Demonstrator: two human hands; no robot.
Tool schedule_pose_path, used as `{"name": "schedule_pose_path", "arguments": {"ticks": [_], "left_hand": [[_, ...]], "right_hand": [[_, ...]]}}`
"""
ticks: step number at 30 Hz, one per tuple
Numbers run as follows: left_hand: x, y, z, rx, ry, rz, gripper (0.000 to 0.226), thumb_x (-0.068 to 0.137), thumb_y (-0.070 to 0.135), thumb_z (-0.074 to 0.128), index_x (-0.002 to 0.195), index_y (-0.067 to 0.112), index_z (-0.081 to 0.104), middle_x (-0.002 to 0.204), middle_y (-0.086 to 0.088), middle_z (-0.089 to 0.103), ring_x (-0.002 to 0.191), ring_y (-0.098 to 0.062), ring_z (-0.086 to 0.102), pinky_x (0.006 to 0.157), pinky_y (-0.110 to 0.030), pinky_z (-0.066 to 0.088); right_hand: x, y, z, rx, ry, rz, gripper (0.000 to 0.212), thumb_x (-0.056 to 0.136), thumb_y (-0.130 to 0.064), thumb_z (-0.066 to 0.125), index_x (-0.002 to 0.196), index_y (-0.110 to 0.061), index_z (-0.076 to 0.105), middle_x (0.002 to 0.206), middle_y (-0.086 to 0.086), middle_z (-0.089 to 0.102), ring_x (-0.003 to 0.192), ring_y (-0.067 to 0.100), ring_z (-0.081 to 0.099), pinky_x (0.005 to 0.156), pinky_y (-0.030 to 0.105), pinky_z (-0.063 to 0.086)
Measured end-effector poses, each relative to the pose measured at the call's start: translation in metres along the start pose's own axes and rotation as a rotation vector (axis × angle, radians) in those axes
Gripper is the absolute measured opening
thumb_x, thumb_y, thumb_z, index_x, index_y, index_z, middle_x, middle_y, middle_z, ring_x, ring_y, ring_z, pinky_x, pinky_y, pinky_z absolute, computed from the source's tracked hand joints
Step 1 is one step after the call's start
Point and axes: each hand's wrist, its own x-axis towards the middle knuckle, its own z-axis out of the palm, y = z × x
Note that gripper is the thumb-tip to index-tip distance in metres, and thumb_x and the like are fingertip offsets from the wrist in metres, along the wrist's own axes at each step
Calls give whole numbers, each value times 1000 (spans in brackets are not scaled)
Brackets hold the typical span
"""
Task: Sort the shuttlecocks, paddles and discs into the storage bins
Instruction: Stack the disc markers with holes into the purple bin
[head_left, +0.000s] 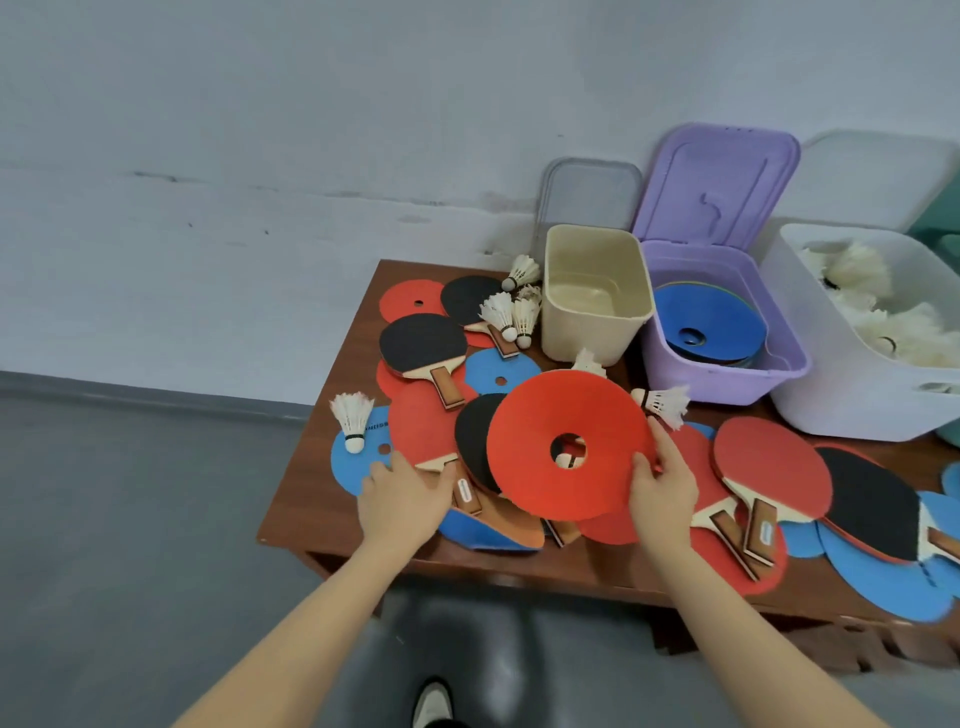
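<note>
My right hand (662, 486) pinches the big red disc (569, 444) at its 3 o'clock edge. My left hand (405, 496) lies flat and wide on the paddles (441, 467).

Head camera, single wide-angle view, looking forward and down.

Worn at head height, tilted steeply onto a brown table (332, 499) that sits right of centre and runs off the right edge. Both forearms enter from the bottom edge; left hand (400, 499) and right hand (662, 488) lie near the frame's middle, close to the lens. Wall (260, 156) fills the upper half; grey floor (130, 519) the lower left. Straight edges bow near the borders, probably lens distortion. No second view, so no shared part of the scene.
</note>
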Motion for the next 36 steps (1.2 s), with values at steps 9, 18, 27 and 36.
{"name": "schedule_pose_path", "arguments": {"ticks": [9,18,27,36], "left_hand": [[-27,-18,9,-265,-32,-98,17,92,17,41,79,9,49,81,-7,55,69,-15,48,58,-25,38],[-39,-39,-7,-202,151,-35,30,97,28,37,83,12,57,78,-4,61,70,-18,55,55,-28,39],[-60,-50,-40,-185,319,92,33,96,25,37,121,28,58,93,6,65,86,-14,56,73,-29,43],[-70,-37,-46,-532,360,165,35,98,26,42,132,30,51,98,15,60,79,2,51,80,-23,37]], "right_hand": [[-25,23,-9,41,-81,23,44,94,-4,46,135,-19,49,128,-5,53,117,9,47,100,24,34],[-35,13,4,-10,-137,13,44,94,-5,47,135,-19,49,113,-10,54,93,6,49,89,23,38],[-50,5,18,23,-226,-13,42,93,-4,48,132,-19,52,114,-2,60,90,12,54,82,25,40],[-53,-7,29,175,-373,9,43,94,-6,49,130,-28,52,110,-7,61,90,-1,57,76,16,48]]}}
